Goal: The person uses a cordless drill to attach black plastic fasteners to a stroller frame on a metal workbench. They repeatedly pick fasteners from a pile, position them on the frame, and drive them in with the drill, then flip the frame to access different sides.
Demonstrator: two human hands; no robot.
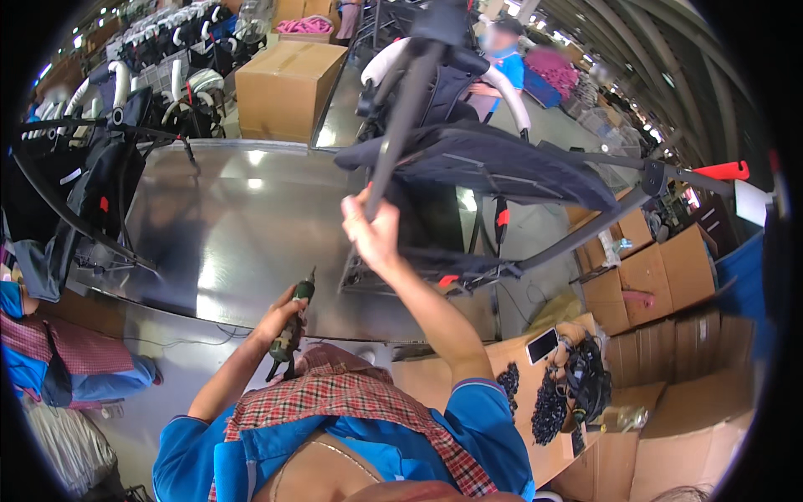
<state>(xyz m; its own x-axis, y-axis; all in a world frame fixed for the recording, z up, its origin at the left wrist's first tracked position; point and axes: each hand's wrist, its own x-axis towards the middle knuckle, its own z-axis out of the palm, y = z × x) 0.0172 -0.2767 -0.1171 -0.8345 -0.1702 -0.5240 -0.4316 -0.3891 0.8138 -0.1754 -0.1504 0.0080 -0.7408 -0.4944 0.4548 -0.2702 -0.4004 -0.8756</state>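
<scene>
My left hand (283, 317) is closed around a dark green electric screwdriver (294, 322), its thin bit pointing up and away from me. The tool is held over the near edge of the metal table, apart from any frame. My right hand (373, 230) grips a grey tube of a stroller frame (395, 138), with the fingers wrapped round it. Black fabric (493, 163) hangs across this frame, which stands tilted at the table's right side. Red parts show on it, among them a red hook-like piece (721, 171) at the far right.
A shiny metal table (242, 226) lies ahead. Another black stroller frame (84, 184) stands at its left, beside a co-worker's sleeve and legs. A cardboard box (288, 88) sits beyond. On my right, a small table (535, 406) carries a phone (542, 345) and piles of small black parts.
</scene>
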